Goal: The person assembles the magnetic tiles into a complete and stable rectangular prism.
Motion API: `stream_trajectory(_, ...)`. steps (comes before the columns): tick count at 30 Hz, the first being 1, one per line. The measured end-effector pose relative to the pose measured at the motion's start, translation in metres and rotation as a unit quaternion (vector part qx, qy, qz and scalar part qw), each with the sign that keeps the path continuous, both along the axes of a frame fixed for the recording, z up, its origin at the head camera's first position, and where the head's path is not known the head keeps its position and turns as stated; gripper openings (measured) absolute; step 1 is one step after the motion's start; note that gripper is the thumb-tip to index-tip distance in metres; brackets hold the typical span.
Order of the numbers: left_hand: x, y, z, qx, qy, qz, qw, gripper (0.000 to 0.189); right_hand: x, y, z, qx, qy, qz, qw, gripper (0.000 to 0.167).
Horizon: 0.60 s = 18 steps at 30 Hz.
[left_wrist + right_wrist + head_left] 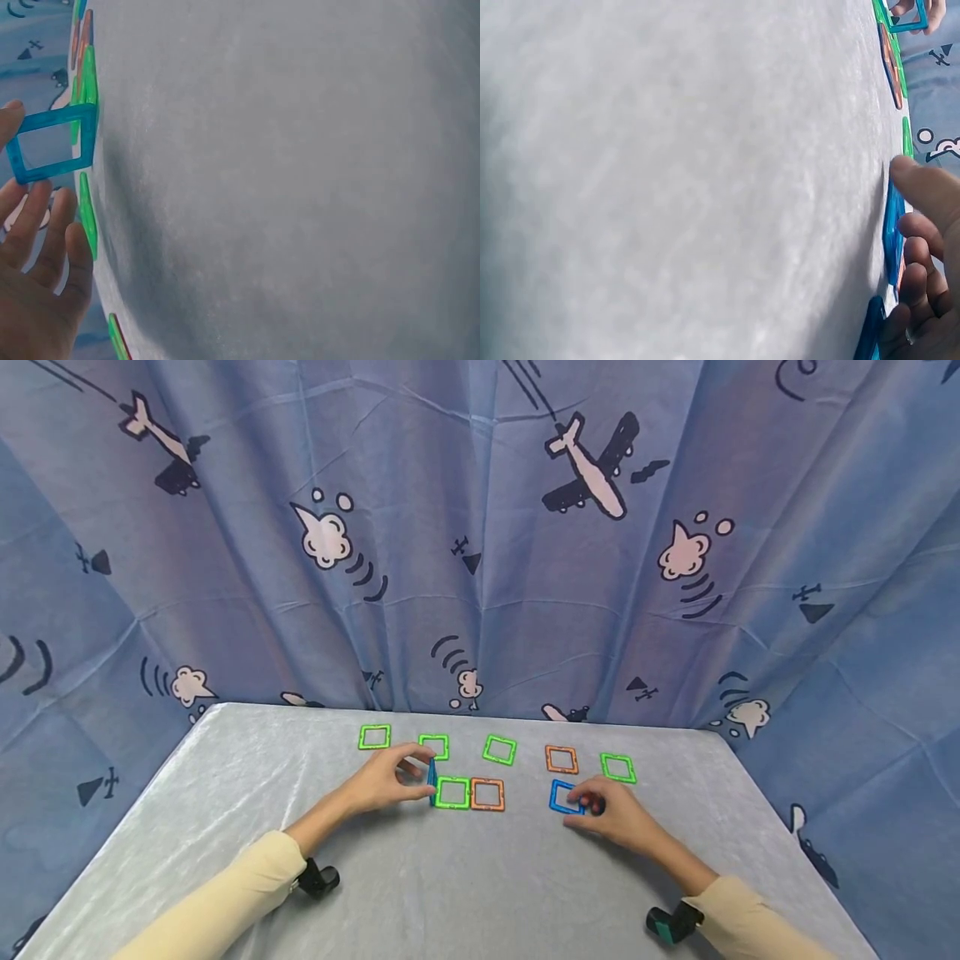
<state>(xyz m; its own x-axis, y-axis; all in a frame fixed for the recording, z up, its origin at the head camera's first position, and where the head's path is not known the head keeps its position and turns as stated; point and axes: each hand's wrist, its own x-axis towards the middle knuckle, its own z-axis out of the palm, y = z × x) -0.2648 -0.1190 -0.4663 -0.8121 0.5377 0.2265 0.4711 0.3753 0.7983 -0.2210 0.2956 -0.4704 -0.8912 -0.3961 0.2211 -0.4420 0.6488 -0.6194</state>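
Observation:
My left hand (386,779) pinches a blue square frame tile (54,142) between thumb and fingertips. That tile stands upright on edge at the left side of a green square frame tile (452,793). An orange square frame tile (487,795) lies against the green one's right side. Over on the right, my right hand (617,814) is at another blue square frame tile (555,797), which lies on the table, thumb at its near edge and bent fingers over its right part. Whether they grip it is unclear. One more blue piece (868,330) shows beside the lower fingers.
Behind the hands is a spaced row of square frame tiles: green (375,727), green (446,747), green (500,739), orange (562,771) and green (618,757). They lie on a pale cloth-covered table (450,893). A blue patterned curtain (420,527) hangs behind the far edge.

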Motion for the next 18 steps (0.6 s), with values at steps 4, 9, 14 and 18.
stream_trajectory(4,-0.0004,-0.0008,-0.0005,0.001,-0.001,-0.001,1.0000,0.055,-0.0026,-0.0028,-0.0012,0.004,0.007,0.000,1.0000,0.023)
stream_trajectory(9,-0.0007,-0.0011,-0.0008,0.000,0.001,-0.001,1.0000,0.055,-0.0041,-0.0044,-0.0030,0.005,0.016,0.000,0.9999,0.018)
stream_trajectory(14,-0.0006,-0.0020,-0.0007,0.002,0.000,-0.004,1.0000,0.055,-0.0048,-0.0061,-0.0034,0.008,0.020,0.001,0.9998,0.016)
stream_trajectory(18,-0.0012,-0.0021,-0.0014,0.000,-0.004,-0.002,1.0000,0.055,-0.0054,-0.0072,-0.0029,0.014,0.015,-0.003,0.9998,0.017)
